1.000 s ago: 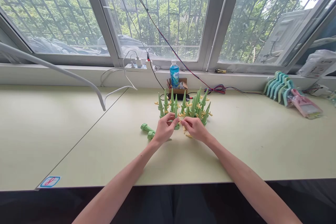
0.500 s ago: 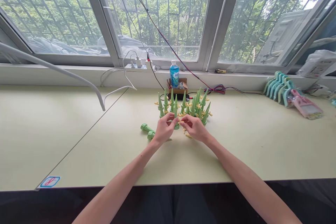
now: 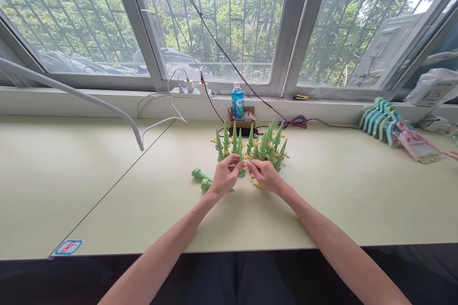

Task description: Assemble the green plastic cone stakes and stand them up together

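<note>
"Where do we find our hands?"

"Near the middle of the frame; our left hand (image 3: 226, 175) is curled round one upright green watering spike (image 3: 242, 173), thumb and fingers pinching its body; our right hand (image 3: 265, 175) has thumb and forefinger pressed together at a small yellow valve (image 3: 245, 165) on that spike's right side."

"Which step would we call this?"

"Fitting or turning the valve, we judge; which of the two we cannot tell, since fingertips cover the joint; the next move calls for a firm left hold and a small, straight push or twist from the right."

"And our counts?"

"One spike in hand; two lying spikes (image 3: 196, 173) to the left of it, partly behind our left wrist; just above the hands, a standing cluster of spikes (image 3: 263, 151), at least a dozen, too overlapped for an exact figure; at least two loose yellow valves (image 3: 257, 185) on the desk (image 3: 339, 181), just beside our right hand."

"Anything farther off?"

"One bottle of blue liquid (image 3: 237, 102) at upper centre; at the right, one bundle of hangers (image 3: 381, 116), one pink packaged item (image 3: 417, 140) and another person's fingertips (image 3: 453, 155)."
</note>
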